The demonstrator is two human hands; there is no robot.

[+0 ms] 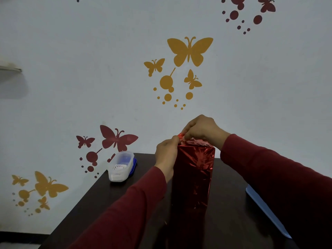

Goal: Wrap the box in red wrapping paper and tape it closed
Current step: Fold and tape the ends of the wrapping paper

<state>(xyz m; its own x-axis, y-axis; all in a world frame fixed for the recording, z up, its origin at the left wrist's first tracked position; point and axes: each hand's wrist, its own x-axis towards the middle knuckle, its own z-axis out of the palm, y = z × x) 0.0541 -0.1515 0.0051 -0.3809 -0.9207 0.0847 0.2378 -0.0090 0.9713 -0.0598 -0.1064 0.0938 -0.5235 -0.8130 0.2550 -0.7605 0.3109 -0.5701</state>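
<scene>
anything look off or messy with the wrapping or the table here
Only the top end of the box looks untidy: the red wrapping paper there is crumpled, and a small twisted tab sticks up where the left hand and right hand pinch it. The sides are wrinkled but covered. The plastic container sits upright on the table.

I am in a room at home. The wall [107, 69] has yellow butterfly stickers [190, 51] and red ones [117, 138] on it. I work at a small dark table [228, 177].
</scene>
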